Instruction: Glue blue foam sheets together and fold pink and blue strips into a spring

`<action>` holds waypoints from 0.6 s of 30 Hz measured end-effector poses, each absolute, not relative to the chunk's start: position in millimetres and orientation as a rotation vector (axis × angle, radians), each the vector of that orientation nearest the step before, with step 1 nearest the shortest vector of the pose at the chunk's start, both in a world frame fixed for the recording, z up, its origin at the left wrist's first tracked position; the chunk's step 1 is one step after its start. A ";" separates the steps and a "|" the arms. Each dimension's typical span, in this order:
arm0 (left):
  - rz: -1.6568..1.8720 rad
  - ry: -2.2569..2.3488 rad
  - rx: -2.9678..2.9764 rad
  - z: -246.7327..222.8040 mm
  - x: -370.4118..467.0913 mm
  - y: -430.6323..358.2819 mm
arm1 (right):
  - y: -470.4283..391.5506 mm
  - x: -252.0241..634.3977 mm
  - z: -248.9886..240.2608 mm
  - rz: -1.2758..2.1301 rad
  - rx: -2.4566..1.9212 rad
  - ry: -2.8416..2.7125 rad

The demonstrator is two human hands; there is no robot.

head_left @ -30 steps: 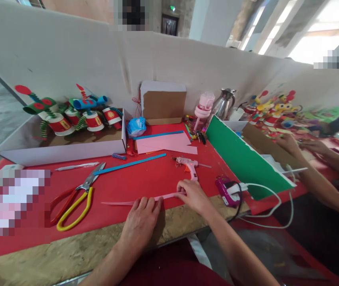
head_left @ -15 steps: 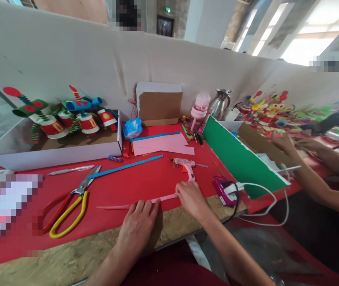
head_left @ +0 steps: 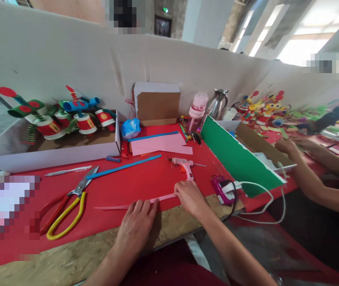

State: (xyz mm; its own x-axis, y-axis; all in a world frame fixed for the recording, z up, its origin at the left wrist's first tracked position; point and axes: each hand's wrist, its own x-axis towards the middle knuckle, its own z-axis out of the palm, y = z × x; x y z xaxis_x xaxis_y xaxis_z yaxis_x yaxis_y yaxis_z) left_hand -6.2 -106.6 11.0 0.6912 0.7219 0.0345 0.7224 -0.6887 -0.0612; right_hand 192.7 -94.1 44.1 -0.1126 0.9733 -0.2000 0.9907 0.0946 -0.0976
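A narrow pink paper strip (head_left: pixel 165 198) lies lengthwise along the front of the red-covered table. My left hand (head_left: pixel 138 220) is closed over its middle, fingertips pressing it down. At the strip's right end, my right hand (head_left: pixel 189 196) pinches it with curled fingers; the tip there is hidden. Just beyond my right hand rests a pink glue gun (head_left: pixel 184 165) with a glue stick out of its back. To the left lie large scissors (head_left: pixel 77 194) with one red and one yellow handle, blades slightly apart, touching a blue paper strip (head_left: pixel 128 166).
Pink paper sheets (head_left: pixel 157 143) lie farther back. A white box (head_left: pixel 53 153) of paper-cup figures stands left, a green-sided box (head_left: pixel 237 161) right. A purple power adapter (head_left: pixel 224 190) with cables sits near the edge. A co-worker's hands (head_left: pixel 288 147) are at the far right.
The view has shifted slightly, moving everything a little left in the picture. Both my hands keep their places on the pink strip. The co-worker's hands have moved slightly.
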 end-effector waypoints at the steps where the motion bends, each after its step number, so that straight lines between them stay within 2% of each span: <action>1: -0.015 -1.197 -2.821 11.0 -6.3 -106.5 | -94.3 192.8 43.9 -0.317 2.039 2.257; 14: -0.053 -1.222 -2.822 12.7 -7.6 -107.4 | -94.8 195.1 33.2 -0.192 2.077 2.267; 18: -0.030 -1.223 -2.820 13.5 -7.1 -107.6 | -100.5 195.9 39.4 -0.055 2.127 2.228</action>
